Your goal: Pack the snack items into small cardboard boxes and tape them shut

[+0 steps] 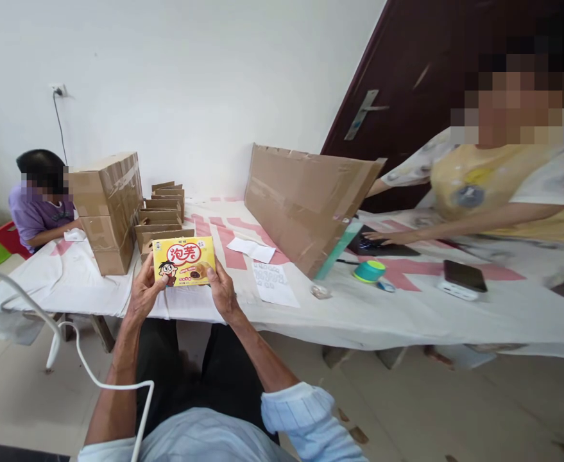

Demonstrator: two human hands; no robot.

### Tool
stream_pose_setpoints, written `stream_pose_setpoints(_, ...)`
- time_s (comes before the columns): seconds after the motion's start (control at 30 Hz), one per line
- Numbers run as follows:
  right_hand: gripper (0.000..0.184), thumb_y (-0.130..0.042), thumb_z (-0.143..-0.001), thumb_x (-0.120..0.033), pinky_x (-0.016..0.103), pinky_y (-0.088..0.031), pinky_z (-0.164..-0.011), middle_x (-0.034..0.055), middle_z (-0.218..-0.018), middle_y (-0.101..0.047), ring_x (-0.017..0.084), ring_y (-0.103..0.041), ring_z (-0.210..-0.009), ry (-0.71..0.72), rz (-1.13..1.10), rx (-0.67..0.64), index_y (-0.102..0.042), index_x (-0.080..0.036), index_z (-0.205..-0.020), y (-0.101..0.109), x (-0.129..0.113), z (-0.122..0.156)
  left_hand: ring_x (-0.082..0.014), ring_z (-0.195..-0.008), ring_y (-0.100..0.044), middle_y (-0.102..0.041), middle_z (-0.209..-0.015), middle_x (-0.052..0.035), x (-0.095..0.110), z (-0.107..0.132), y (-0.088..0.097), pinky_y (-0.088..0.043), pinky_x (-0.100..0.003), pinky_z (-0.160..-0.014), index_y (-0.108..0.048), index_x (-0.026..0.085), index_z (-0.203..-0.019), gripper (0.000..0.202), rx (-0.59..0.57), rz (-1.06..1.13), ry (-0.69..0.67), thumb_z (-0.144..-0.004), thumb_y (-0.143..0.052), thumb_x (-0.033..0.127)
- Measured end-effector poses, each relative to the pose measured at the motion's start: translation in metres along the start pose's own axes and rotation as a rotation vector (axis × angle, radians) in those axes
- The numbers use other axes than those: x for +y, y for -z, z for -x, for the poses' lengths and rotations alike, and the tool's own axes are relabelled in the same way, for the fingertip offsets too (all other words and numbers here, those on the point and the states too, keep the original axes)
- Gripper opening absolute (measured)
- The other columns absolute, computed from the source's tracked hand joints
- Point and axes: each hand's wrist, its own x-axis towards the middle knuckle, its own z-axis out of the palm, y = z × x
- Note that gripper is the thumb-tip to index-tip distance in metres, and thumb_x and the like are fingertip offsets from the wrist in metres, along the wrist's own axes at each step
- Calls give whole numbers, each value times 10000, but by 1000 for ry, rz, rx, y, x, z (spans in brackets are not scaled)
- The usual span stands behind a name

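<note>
Between my two hands is a yellow snack box (pixel 192 262) with red lettering, a cartoon figure and a picture of cream puffs on its front. My left hand (pixel 145 289) grips its left edge, thumb on the front face. On the opposite edge my right hand (pixel 222 290) holds it the same way. The box is upright, its printed face towards me, just over the near table edge. Behind it, small open cardboard compartments (pixel 161 216) stand in a row. The fingers behind the box are hidden.
Tall stacked cartons (pixel 113 212) stand left and a cardboard panel (pixel 305 202) right of centre. Printed paper sheets (pixel 274 285) lie on the white-covered table (pixel 358 327). A turquoise round container (pixel 369 271) is further right. People sit at both sides; a white cable (pixel 103 385) crosses near my left arm.
</note>
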Motion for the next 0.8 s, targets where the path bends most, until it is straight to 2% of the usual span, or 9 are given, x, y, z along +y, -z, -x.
stream_pose_setpoints(0.1,802,-547,-985,-725,471,-660,-1003,94,-1427,-731,323,-721,-1245,-70,4,-18,-520,-260,-1638,2,10,3,-197,-870,-742,-789,-1129,-90,-10,2,2,-555,-245,-687,-459,239,-1662,967,30,-45,64,-838,-893,497)
stream_pose_setpoints(0.23,817,-565,-955,-729,407,-698,-776,96,-1386,-749,308,-756,-1111,-167,29,-29,-525,-271,-1631,6,32,9,-218,-902,-753,-816,-1153,-101,-25,7,4,-522,-230,-648,-468,222,-1655,1007,79,-81,154,-798,-906,518)
stream_pose_setpoints(0.37,827,-625,-899,-725,379,-687,-710,90,-1332,-775,295,-757,-1061,-253,69,-38,-584,-260,-1583,14,53,16,-263,-927,-777,-822,-1183,-146,-42,16,8,-538,-255,-644,-476,177,-1643,1125,132,-88,267,-696,-961,543)
stream_pose_setpoints(0.47,808,-673,-858,-717,365,-676,-655,67,-1272,-796,282,-756,-1010,-298,87,-76,-634,-276,-1533,23,59,19,-276,-912,-788,-829,-1143,-143,-55,18,12,-555,-270,-648,-497,179,-1621,1127,125,-68,303,-670,-982,540)
stream_pose_setpoints(0.57,792,-701,-850,-710,346,-671,-646,56,-1211,-811,262,-766,-977,-292,40,-114,-634,-294,-1520,33,54,15,-272,-931,-788,-811,-1201,-153,-65,7,9,-583,-283,-679,-463,198,-1636,1115,65,-38,249,-699,-981,511)
stream_pose_setpoints(0.7,733,-790,-810,-692,403,-688,-782,86,-1175,-813,269,-790,-985,-256,-98,-156,-695,-238,-1379,49,39,-7,-288,-1138,-748,-744,-1339,-162,-62,-21,8,-637,-379,-890,-421,225,-1639,1092,-58,-10,85,-729,-966,484)
stream_pose_setpoints(0.73,701,-811,-799,-685,427,-686,-829,93,-1174,-812,278,-793,-995,-244,-134,-138,-711,-223,-1316,54,35,-14,-285,-1160,-735,-740,-1321,-152,-58,-28,13,-632,-391,-919,-458,228,-1608,1038,-36,-52,38,-736,-958,491)
stream_pose_setpoints(0.8,649,-829,-795,-676,463,-677,-891,100,-1202,-807,294,-794,-1029,-213,-189,-49,-707,-217,-1236,67,30,-29,-278,-1164,-720,-732,-1251,-126,-51,-41,32,-621,-392,-939,-554,228,-1508,898,140,-208,-59,-748,-940,512)
